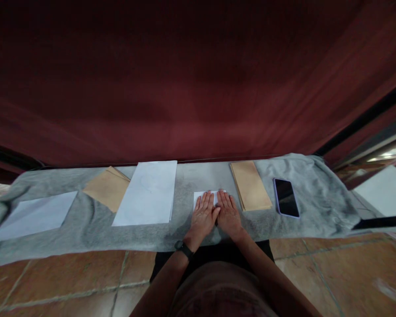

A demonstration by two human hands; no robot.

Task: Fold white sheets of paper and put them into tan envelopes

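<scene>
A small white paper point(196, 197) lies on the grey cloth in front of me, mostly hidden under my hands. My left hand point(203, 215) rests flat on its left part, fingers stretched forward. Flat on the right part is my right hand point(228, 214), its fingers also extended, the thumbs close together near the middle. Just right of my right hand is a stack of brown paper envelopes or sheets point(251, 186). To the left of my left hand lies a stack of large white sheets point(147, 193).
The grey cloth point(95, 233) covers a long narrow surface. Farther left are brown papers point(107, 188) and a white sheet point(36, 215). A phone point(286, 197) lies at the right. Dark red fabric point(198, 97) hangs behind. Another white sheet point(386, 189) is at the far right.
</scene>
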